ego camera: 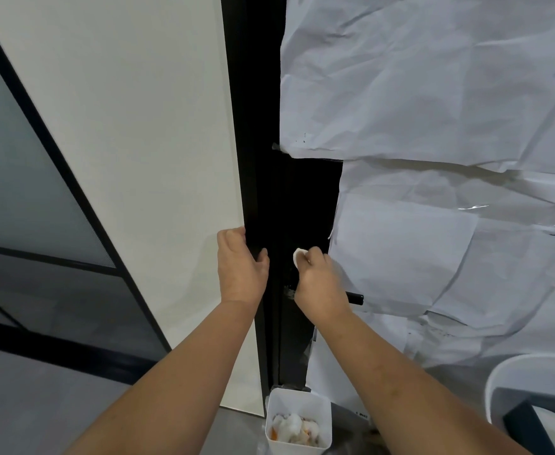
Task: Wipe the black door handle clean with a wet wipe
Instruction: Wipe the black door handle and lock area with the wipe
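Note:
The black door handle (355,297) juts to the right from the dark door (299,205); only its tip shows beyond my right hand. My right hand (319,284) is closed on a small white wet wipe (298,257) and presses it against the door just above the handle's base. My left hand (241,267) grips the black edge of the door frame (253,178), fingers curled around it. Most of the handle is hidden behind my right hand.
Crumpled white paper sheets (433,126) are taped over the door to the right. A white wall panel (131,159) stands left of the frame. A small white bin (297,402) with used wipes sits on the floor below. A white round container (516,369) is at lower right.

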A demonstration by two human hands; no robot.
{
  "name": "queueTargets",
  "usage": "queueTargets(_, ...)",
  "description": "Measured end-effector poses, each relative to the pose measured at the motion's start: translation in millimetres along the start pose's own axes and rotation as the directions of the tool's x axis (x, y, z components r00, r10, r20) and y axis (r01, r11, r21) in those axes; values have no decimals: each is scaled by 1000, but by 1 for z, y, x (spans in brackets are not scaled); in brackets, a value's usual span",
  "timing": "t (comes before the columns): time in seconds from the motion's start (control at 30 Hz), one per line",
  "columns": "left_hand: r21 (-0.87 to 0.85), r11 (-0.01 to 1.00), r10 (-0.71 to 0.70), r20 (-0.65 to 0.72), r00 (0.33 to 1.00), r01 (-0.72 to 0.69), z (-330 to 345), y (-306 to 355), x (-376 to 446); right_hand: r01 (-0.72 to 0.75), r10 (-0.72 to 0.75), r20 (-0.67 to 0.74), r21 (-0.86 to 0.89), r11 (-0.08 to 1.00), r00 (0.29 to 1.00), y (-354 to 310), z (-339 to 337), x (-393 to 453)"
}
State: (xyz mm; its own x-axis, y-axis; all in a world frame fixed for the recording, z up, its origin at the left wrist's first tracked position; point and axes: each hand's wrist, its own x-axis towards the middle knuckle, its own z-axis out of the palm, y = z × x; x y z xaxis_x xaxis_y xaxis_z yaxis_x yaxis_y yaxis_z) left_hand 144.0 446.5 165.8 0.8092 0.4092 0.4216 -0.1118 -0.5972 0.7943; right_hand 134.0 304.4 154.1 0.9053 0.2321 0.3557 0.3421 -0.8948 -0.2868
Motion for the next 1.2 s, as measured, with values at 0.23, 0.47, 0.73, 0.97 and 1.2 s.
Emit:
queueTargets(0.23, 10, 1000, -7, -13, 1000, 7, 3, 0, -1, 139, -133, 59, -116, 984, 989, 8, -6, 11)
queueTargets(0.47, 9, 1000, -7, 0, 1000, 7, 1, -2, -1, -264, 243, 126, 201, 943, 962, 30, 1, 5)
queueTargets(0.73, 8, 1000, 12, -13, 1000, -12, 5, -5, 2, -28, 36, -52, 138, 990, 998, 17, 7, 5)
queueTargets(0.97, 21, 1000, 22, -22, 1000, -21, 3, -4, -1, 28, -17, -188, 53, 998, 982, 17, -9, 16)
queueTargets(1.2, 21, 998, 63, -25, 998, -63, 2, -6, -3, 67, -80, -97, -127, 990, 992, 38, 0, 4)
